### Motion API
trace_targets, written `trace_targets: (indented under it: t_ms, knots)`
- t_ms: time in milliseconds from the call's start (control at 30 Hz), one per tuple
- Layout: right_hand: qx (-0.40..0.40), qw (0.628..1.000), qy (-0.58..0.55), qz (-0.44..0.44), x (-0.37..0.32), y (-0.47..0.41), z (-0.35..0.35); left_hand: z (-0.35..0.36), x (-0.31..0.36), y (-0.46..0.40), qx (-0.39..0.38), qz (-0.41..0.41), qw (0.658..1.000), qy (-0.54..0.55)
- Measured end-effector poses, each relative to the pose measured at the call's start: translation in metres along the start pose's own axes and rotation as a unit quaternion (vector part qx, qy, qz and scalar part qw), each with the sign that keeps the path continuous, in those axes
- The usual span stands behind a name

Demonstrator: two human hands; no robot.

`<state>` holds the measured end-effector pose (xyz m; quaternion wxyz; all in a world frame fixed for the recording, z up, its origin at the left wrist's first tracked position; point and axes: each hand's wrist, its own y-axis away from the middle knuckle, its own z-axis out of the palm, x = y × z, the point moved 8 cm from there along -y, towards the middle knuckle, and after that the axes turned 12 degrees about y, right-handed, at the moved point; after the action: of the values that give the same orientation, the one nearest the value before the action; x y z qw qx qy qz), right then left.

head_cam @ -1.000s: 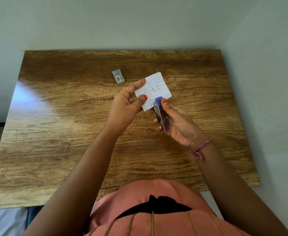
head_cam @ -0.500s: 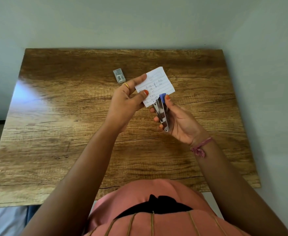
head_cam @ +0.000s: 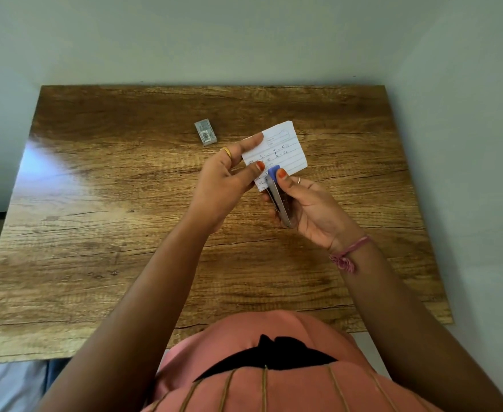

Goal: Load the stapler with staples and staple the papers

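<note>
— Holding the papers [head_cam: 277, 150] up over the wooden table [head_cam: 95, 233], is that the left hand [head_cam: 229, 179]?

— Yes. Its thumb lies across the lined, handwritten front and its index finger reaches behind the upper edge, so the small stack is pinched between them, lifted off the tabletop and tilted.

— And the stapler [head_cam: 278, 197]?

— Gripped in the right hand [head_cam: 312, 209], fingers curled under its metal body and the thumb pressing on the blue cap at the front end. That front end meets the lower edge of the papers, just beside the left thumb. Whether the sheets sit between the stapler's two arms, I cannot tell from this angle.

— Anything else on the table?

— A small staple box [head_cam: 205, 135] lies flat near the far middle, apart from both hands and to the left of the papers.

— What about the person?

— A gold ring on the left hand, a pink thread bracelet [head_cam: 348, 254] at the right wrist, and a salmon-coloured top at the bottom of the view.
</note>
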<state>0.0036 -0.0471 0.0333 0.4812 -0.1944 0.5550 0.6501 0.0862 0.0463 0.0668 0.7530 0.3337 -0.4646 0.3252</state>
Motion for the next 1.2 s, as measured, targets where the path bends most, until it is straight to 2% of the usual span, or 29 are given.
trace_targets:
  t_ms: [67, 133, 233, 300, 367, 467, 567, 900, 1100, 1200]
  knots:
    - [0.016, 1.0, 0.005, -0.007, -0.001, -0.001, -0.003, 0.004, 0.001, 0.002, -0.02, 0.003, 0.999, 0.031]
    - [0.029, 0.999, 0.013, -0.011, -0.002, -0.002, -0.005, 0.004, 0.001, 0.004, -0.027, 0.005, 0.993, 0.118]
    - [0.044, 0.998, 0.03, -0.014, -0.005, -0.001, -0.006, -0.009, -0.007, 0.005, 0.03, -0.02, 0.97, 0.239]
    - [0.047, 0.998, 0.038, -0.015, -0.006, 0.001, -0.005, -0.006, -0.019, 0.009, 0.035, -0.081, 0.974, 0.207]
    - [0.052, 0.997, 0.048, -0.017, -0.006, 0.002, -0.003, 0.008, -0.027, 0.015, -0.004, -0.128, 0.984, 0.127]
    - [0.058, 0.997, 0.054, -0.021, -0.005, 0.002, -0.002, 0.015, -0.029, 0.017, 0.009, -0.121, 0.99, 0.068]
    - [0.062, 0.996, 0.055, -0.023, -0.004, -0.001, -0.002, 0.009, -0.032, 0.014, 0.045, -0.108, 0.991, 0.067]
    - [0.099, 0.989, 0.108, -0.029, -0.003, -0.002, 0.001, 0.004, -0.034, 0.011, 0.067, -0.092, 0.993, 0.031]
    - [0.091, 0.991, 0.101, -0.022, 0.0, -0.003, -0.002, 0.0, -0.031, 0.008, 0.018, -0.151, 0.988, 0.019]
    - [0.064, 0.995, 0.074, -0.022, -0.002, -0.003, 0.001, 0.001, -0.025, 0.007, -0.003, -0.153, 0.986, 0.069]
